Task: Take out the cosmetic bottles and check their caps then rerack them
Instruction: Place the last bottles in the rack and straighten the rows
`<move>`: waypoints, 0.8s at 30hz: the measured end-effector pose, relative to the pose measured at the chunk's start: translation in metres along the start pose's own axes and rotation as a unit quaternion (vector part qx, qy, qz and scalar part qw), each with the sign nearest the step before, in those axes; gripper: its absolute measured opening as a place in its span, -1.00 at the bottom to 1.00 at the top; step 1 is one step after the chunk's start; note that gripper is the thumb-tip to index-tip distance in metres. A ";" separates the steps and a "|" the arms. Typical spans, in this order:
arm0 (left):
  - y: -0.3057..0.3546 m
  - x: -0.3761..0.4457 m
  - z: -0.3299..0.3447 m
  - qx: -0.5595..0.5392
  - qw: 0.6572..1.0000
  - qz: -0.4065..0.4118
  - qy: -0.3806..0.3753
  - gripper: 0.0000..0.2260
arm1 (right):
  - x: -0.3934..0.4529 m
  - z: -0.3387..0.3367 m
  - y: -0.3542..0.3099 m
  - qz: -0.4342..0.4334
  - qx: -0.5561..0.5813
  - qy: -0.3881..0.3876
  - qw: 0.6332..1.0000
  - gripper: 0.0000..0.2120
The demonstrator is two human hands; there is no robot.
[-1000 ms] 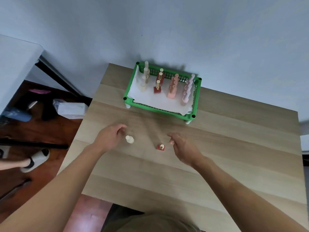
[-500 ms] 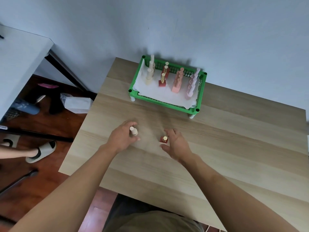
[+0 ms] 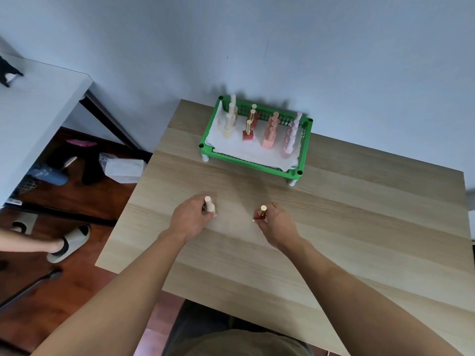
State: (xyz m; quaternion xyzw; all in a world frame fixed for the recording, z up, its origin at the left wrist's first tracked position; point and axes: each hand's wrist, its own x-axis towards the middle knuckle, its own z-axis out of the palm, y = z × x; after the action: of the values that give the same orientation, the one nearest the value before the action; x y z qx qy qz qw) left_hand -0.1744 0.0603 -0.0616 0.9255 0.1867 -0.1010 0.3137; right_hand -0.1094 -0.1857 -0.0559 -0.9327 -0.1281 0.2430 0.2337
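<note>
My left hand (image 3: 191, 219) is closed around a cream bottle (image 3: 209, 204) that stands upright on the wooden table (image 3: 347, 227). My right hand (image 3: 277, 223) grips a small red bottle with a gold cap (image 3: 261, 213), also upright on the table. Behind them, against the wall, a green basket (image 3: 223, 154) lined with white paper holds rows of bottles: cream ones (image 3: 229, 123) at the left, red ones with gold caps (image 3: 248, 129), peach ones (image 3: 270, 134) and pale pink ones (image 3: 290, 140) at the right.
The table's left edge drops to a dark wooden floor with slippers (image 3: 69, 242), a plastic-wrapped package (image 3: 123, 168) and another person's foot (image 3: 30, 246). A grey desk (image 3: 33, 119) stands at the far left.
Both hands closed in on the two bottles on the table and now grip them. The camera view shifted, so the table sits further right in the picture.
</note>
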 end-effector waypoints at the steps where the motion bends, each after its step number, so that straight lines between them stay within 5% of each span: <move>1: 0.002 0.000 -0.003 0.006 1.000 -0.001 0.002 -0.77 | 0.000 -0.005 0.001 0.003 -0.001 -0.005 1.000 -0.79; 9: 0.026 0.004 -0.043 0.040 0.999 -0.014 0.025 -0.73 | 0.004 -0.054 0.000 -0.023 0.019 -0.028 0.999 -0.83; 24: 0.067 0.041 -0.122 -0.014 0.996 0.055 0.073 -0.77 | 0.040 -0.134 -0.038 -0.115 0.066 0.089 0.987 -0.88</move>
State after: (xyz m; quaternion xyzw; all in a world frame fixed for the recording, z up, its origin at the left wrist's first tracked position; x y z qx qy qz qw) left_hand -0.1013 0.0982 0.0575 0.9346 0.1593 -0.0136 0.3177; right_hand -0.0113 -0.1892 0.0511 -0.9122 -0.1972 0.1383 0.3316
